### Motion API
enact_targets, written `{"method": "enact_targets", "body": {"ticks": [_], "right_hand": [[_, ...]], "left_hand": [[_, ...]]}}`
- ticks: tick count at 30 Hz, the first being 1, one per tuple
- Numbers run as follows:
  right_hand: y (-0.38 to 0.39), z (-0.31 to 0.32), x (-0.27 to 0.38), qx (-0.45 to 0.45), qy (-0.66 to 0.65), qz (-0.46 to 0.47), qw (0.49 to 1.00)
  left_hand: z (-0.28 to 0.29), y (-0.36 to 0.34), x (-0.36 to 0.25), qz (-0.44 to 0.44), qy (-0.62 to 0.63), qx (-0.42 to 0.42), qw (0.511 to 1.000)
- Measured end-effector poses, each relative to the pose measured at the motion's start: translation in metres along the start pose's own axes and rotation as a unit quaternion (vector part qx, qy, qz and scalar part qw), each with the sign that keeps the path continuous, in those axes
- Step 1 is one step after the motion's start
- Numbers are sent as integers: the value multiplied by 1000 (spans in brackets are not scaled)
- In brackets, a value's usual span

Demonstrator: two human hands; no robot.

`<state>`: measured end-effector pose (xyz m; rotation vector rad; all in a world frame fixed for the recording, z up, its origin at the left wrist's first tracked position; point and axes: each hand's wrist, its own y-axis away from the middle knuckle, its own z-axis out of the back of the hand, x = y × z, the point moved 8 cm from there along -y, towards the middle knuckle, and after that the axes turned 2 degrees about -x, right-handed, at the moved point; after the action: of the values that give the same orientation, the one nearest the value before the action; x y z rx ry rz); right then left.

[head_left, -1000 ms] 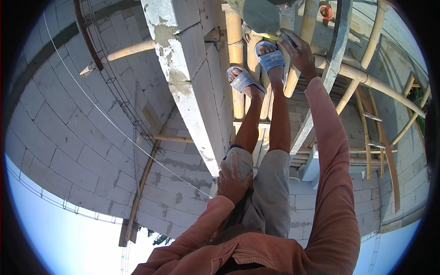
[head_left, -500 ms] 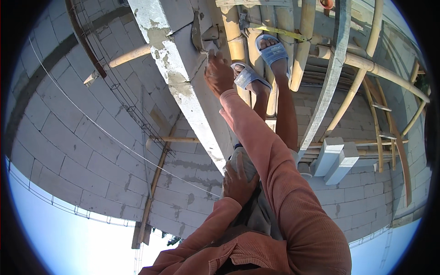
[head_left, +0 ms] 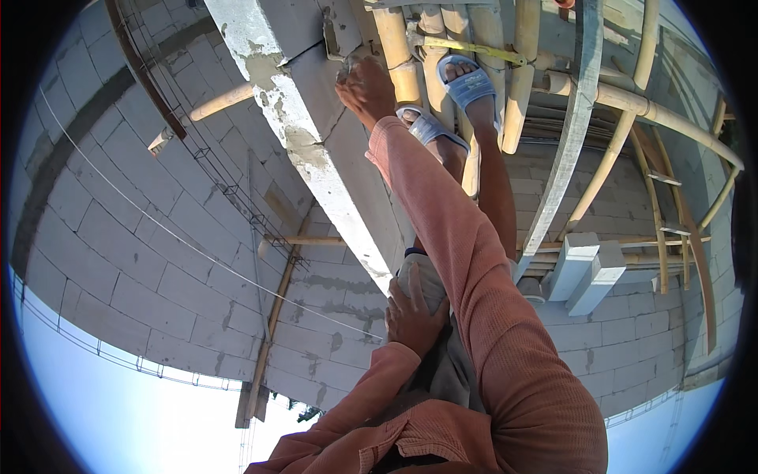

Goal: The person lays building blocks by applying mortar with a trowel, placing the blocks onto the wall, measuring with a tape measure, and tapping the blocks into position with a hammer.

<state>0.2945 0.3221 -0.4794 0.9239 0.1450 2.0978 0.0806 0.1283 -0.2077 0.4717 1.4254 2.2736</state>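
My right hand [head_left: 365, 91] is closed round the handle of a trowel [head_left: 332, 35]. The trowel's blade lies against the inner side of a wall of pale blocks [head_left: 320, 91], near a mortar joint; the handle is mostly hidden by my fingers. Grey mortar patches mark the wall's sunlit top [head_left: 304, 146]. My left hand [head_left: 414, 316] rests on my knee in grey cloth, beside the wall's near end. Its fingers are spread and it holds nothing.
My feet, in blue slide sandals [head_left: 470, 87], stand on bamboo poles [head_left: 391, 47]. A yellow-handled tool [head_left: 474, 49] lies across these poles. More bamboo [head_left: 655, 126] and a squared beam [head_left: 564, 142] rise at right. Pale blocks [head_left: 596, 276] sit lower down. A string [head_left: 181, 241] crosses the left.
My right hand has shifted left and slightly farther away with the trowel, which has slid along the wall's inner face. My left hand stays on the knee.
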Motion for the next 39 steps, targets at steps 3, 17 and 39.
{"method": "enact_targets", "body": {"ticks": [3,17,39], "right_hand": [[-8,18,18,-9,78,30,996],[44,186,-100,-125,-147,-64,979],[-62,161,-224,-32,-74,212,974]], "left_hand": [[-2,0,-3,-6,-21,0,1000],[14,-1,-14,23,-6,8,1000],[13,-3,-9,20,4,16,1000]]}}
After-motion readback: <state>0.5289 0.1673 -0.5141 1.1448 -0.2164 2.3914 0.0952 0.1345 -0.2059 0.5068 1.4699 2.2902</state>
